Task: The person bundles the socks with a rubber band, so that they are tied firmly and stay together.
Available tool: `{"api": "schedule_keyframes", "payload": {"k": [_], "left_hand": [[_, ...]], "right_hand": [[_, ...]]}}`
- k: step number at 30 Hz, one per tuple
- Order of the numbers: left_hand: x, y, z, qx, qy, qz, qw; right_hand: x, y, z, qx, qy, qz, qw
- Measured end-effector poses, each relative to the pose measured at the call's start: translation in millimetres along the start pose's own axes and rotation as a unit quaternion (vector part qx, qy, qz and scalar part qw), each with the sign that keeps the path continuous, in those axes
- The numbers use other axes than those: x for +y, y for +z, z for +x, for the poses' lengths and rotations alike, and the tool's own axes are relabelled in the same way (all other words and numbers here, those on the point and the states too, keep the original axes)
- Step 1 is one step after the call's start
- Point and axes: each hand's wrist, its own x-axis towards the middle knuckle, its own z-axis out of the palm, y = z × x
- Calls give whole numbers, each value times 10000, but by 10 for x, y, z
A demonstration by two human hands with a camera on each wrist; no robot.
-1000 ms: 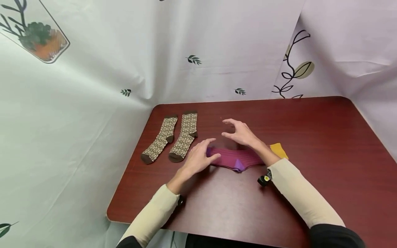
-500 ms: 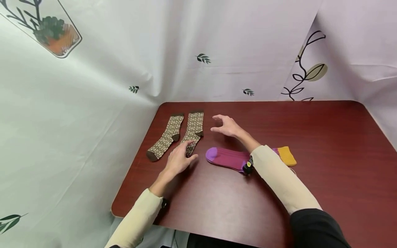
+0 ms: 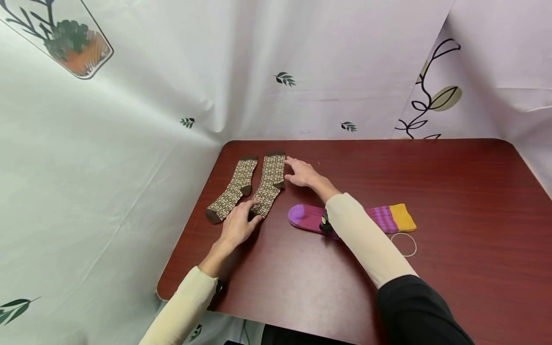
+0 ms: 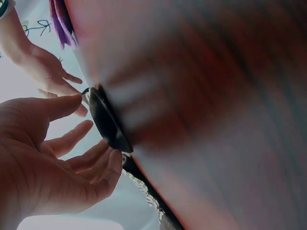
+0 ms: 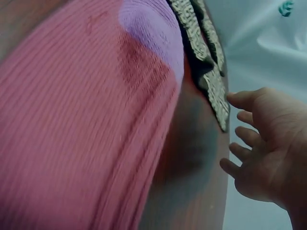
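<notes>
We see the left hand [image 3: 238, 225] at the toe [image 4: 106, 122] of a patterned sock [image 3: 273, 173], the right hand [image 3: 304, 174] beside its cuff [image 3: 275, 154] — both loosely spread, holding nothing.

Matt knit patterned socks [image 3: 273, 172] on a smooth, glossy wood-grain table [image 3: 465, 191].
The purple sock [image 5: 72, 129] shows ribbed cloth; the creased sheet [image 3: 146, 86] behind gleams faintly.
</notes>
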Motion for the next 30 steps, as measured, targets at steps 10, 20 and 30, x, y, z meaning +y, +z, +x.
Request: {"api": "schedule_keyframes", "payload": {"k": [10,20,30], "left_hand": [[-30,15,14,131,-266,49,9995],[-66,20,71,303,-358,263,9986],[-58,5,91,249,-375,476,9979]], "right_hand": [[-68,151,94,-434,261,-977,9939],[-92,213,139,48,308,-1280,9913],[-173,187,109,344,178,-1931,9804]]}}
